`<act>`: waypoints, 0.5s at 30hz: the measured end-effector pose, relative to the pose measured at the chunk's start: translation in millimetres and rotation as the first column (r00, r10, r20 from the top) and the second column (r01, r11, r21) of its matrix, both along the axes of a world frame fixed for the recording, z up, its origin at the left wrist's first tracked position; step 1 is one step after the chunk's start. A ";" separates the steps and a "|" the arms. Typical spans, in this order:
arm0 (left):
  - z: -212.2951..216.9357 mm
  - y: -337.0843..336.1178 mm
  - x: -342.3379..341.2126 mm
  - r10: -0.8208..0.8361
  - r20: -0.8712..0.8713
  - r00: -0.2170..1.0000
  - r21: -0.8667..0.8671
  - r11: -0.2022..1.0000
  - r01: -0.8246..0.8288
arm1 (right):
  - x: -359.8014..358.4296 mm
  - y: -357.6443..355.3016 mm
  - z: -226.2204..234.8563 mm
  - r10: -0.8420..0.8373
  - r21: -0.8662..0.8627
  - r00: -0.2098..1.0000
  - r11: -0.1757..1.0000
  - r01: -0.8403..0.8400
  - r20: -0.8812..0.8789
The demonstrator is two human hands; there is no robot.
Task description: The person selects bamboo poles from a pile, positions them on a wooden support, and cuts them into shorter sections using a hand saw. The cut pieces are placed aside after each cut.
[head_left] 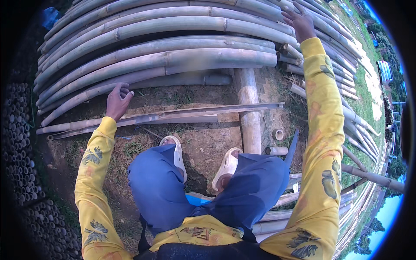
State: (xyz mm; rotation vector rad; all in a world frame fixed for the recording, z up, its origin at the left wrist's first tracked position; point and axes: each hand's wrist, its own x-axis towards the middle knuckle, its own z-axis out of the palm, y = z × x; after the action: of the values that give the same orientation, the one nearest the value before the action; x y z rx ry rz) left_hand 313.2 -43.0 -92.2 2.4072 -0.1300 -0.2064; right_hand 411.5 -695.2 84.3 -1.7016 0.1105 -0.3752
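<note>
My left hand (119, 102) hovers at the near edge of a stack of bamboo poles (173, 58), its fingers loosely bent and apart, holding nothing that I can see. The closest pole passes just beyond its fingertips; whether they touch it I cannot tell. My right arm stretches far forward, and my right hand (299, 21) is spread over the poles at the stack's right end, with nothing in it. Contact with the pole under it is not clear. Nearer to me, a split bamboo length (173, 115) lies across the ground below my left hand.
A thick bamboo log (249, 117) runs from under the stack toward my right foot. Short bamboo pieces (277, 143) lie beside it. Many cut pole ends (19, 143) are piled at the left. More poles (362, 141) and a crossed support (372, 177) stand at the right.
</note>
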 end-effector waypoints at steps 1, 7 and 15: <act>-13.2 6.4 -19.0 -0.103 0.015 0.995 0.119 0.988 0.101 | -24.1 30.2 -12.4 -0.030 -0.230 0.998 0.973 0.017 -0.055; -71.9 -4.7 -71.8 -0.371 -0.128 0.920 0.477 0.790 0.386 | -202.1 75.8 -120.5 0.044 -0.750 0.918 0.561 -0.350 -0.395; -105.5 22.2 -95.4 -0.459 0.159 0.874 0.545 0.779 0.310 | -280.8 133.5 -181.3 0.194 -0.805 0.833 0.219 -0.551 -0.518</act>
State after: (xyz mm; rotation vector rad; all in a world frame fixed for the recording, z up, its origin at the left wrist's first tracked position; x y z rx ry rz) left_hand 217.9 -20.8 -197.7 2.9037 -0.8114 -0.0828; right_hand 130.7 -561.7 -97.1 -2.9022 -0.4141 0.3513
